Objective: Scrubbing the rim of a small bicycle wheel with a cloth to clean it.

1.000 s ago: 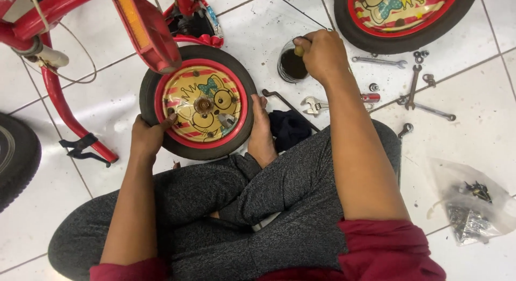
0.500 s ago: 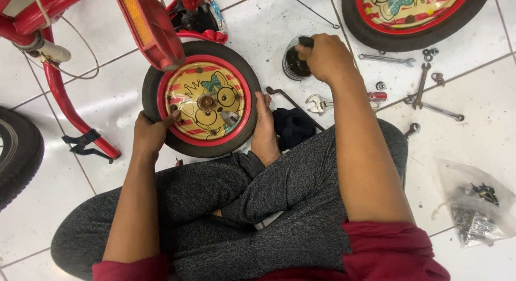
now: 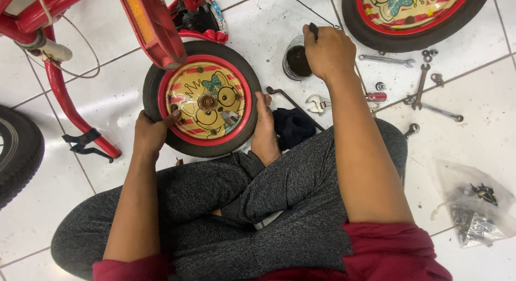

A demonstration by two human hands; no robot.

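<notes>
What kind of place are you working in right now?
Probably an informal bike repair spot on a white tiled floor. Wrenches lie loose beside a red child's bike, the left hand steadies its small wheel, and a bag of hardware sits nearby.

Brightness: the scene is bright and even, with white floor tiles that are not overexposed.
Light source: diffuse, from above; the exact place cannot be told.
Shadows: soft and short, under the wheel beside the left hand and below the right hand.
Glare: a weak shine on the plastic bag, far right of the right hand.
Sharpness: mostly sharp; the right hand is slightly soft.
Distortion: a mild wide-angle bend at the edges.
</notes>
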